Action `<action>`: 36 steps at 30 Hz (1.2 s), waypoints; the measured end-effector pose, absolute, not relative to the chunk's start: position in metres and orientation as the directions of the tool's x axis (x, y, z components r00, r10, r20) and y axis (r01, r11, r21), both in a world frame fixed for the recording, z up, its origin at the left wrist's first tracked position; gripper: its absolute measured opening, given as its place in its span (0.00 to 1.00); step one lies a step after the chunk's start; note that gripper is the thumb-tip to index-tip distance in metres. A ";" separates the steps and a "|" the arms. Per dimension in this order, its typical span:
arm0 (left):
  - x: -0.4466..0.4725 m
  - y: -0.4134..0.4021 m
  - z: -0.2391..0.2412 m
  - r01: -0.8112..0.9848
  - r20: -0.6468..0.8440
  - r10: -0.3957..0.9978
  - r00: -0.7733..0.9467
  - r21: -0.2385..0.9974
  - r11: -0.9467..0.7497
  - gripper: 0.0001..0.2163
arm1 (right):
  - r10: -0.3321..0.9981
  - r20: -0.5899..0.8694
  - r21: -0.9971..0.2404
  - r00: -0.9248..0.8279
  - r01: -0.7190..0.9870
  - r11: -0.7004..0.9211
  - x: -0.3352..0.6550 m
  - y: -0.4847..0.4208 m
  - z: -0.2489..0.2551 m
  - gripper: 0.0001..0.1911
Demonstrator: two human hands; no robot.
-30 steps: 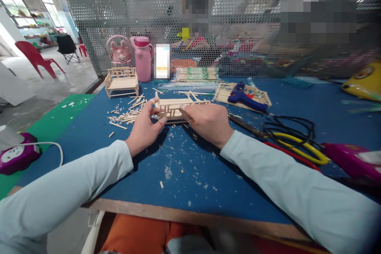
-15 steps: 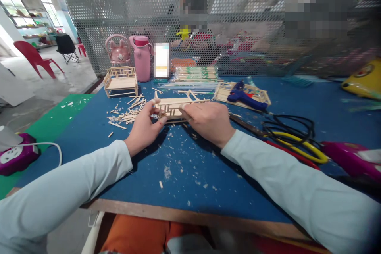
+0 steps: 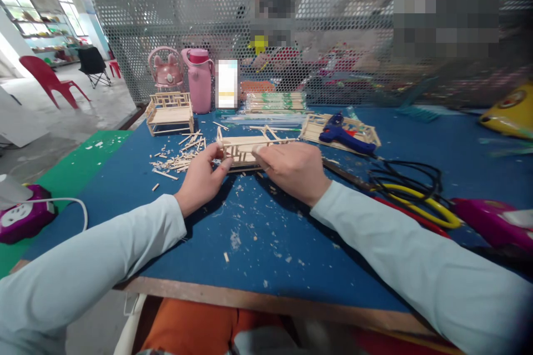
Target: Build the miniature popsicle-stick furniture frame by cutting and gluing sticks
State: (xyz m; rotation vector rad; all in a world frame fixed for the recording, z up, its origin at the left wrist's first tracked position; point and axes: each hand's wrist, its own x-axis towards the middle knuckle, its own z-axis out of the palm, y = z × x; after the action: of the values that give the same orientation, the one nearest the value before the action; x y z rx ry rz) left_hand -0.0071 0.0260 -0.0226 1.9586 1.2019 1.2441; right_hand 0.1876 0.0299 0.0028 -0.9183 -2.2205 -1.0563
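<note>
A small frame of thin wooden sticks, like a miniature bench, stands on the blue table between my hands. My left hand grips its left end, thumb at the front and fingers behind. With fingers pinched together, my right hand presses at the front railing on the right side; whether a separate stick is in the pinch cannot be made out. A similar stick bench stands at the back left. Cut stick pieces lie scattered beside my left hand.
A blue glue gun lies on another stick frame at the right. Yellow-and-red-handled scissors and black cable are near my right forearm. Behind stand a pink bottle, a lit phone and packed sticks.
My left fingers have settled closer around the frame's left end. My right hand keeps its place on the railing. Otherwise the view has only shifted slightly.
</note>
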 end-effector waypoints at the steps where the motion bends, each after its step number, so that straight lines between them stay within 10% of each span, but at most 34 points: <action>1: -0.007 0.026 -0.023 0.409 0.435 0.881 0.184 0.782 -0.471 0.04 | 0.349 0.673 0.477 -0.653 0.743 0.470 0.188 0.030 0.003 0.15; 20: -0.004 0.026 -0.021 0.480 0.448 0.879 0.164 0.743 -0.467 0.05 | 0.406 0.602 0.488 -0.688 0.719 0.494 0.185 0.028 0.009 0.15; 26: -0.003 0.026 -0.015 0.650 0.708 0.705 0.044 0.516 -0.558 0.24 | 0.408 0.588 0.497 -0.698 0.710 0.499 0.184 0.027 0.011 0.14; 30: -0.004 0.011 -0.008 0.705 0.838 0.517 0.174 0.260 -0.659 0.17 | 0.421 0.582 0.504 -0.696 0.715 0.485 0.184 0.027 0.011 0.14; 36: 0.008 -0.026 -0.006 0.841 0.431 0.754 0.495 -0.021 -0.540 0.17 | 0.423 0.572 0.492 -0.703 0.706 0.509 0.184 0.027 0.012 0.13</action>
State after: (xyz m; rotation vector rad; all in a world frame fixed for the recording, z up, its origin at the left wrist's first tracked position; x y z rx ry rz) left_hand 0.0084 -0.0256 -0.0058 2.9090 1.5804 0.6417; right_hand 0.1836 0.0275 0.0117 -0.9351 -2.3761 -1.0281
